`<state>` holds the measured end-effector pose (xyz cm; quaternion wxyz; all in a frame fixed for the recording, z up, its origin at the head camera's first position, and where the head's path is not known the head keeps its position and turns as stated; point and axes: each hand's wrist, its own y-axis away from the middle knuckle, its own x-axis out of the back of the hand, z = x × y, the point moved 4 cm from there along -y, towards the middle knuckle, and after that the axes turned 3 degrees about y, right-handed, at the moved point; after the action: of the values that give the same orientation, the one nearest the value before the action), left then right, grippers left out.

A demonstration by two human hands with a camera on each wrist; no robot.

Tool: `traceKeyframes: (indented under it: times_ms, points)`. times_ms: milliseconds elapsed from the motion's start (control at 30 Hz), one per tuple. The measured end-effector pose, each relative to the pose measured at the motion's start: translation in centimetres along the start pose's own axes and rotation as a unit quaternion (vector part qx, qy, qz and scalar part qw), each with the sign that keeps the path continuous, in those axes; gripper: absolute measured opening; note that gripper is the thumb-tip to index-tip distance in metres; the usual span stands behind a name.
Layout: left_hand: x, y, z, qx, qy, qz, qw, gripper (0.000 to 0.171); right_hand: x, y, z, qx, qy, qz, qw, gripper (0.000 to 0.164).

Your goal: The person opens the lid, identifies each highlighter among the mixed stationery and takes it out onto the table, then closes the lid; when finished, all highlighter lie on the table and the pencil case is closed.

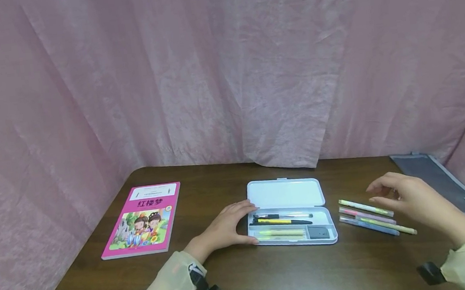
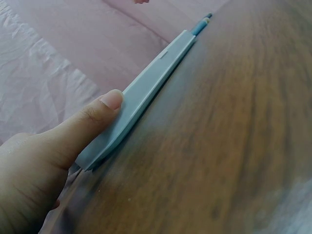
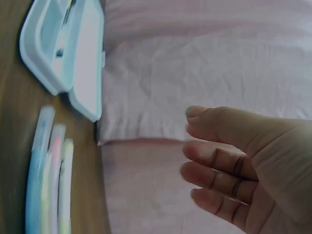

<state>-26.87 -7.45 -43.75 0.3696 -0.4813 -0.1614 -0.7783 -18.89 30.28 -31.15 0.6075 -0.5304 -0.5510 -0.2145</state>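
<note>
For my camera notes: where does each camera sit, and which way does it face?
Head: worn on head, facing forward and down over pencil case; shows left hand, right hand, sleeves.
Left wrist: worn there, facing pencil case's side; shows left hand.
Right wrist: worn there, facing curtain; shows right hand.
Head and right wrist share four pens.

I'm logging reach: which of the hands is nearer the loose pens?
Right. The right hand is raised close beside the loose pens; the left hand, farther off, holds the left end of the case.
</note>
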Motion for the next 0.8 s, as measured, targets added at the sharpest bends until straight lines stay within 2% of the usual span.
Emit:
traceKeyframes:
  times_ms: [167,400,567,800]
  points:
    - [-0.1,0.1,-0.1,0.0,0.002,0.001,1.0,0.081,-0.6,-1.2,-1.6,-0.006,-0.017,-0.045,0.999,0.018]
    - [-0.1,0.0,-0.1,-0.001,0.004,0.003,1.0,0.081,-1.4,-2.4,-3.9,0.008,-0.048,-0.064,0.997,0.015]
    - [-0.1,0.0,-0.1,0.001,0.002,0.001,1.0,0.082,-2.4,-3.0,-5.3,0.003,-0.066,-0.092,0.994,0.017]
    - [0.0,0.0,0.1,-0.004,-0.002,0.003,1.0,0.082,-4.6,-3.6,-7.1,0.032,-0.116,-0.127,0.985,0.019]
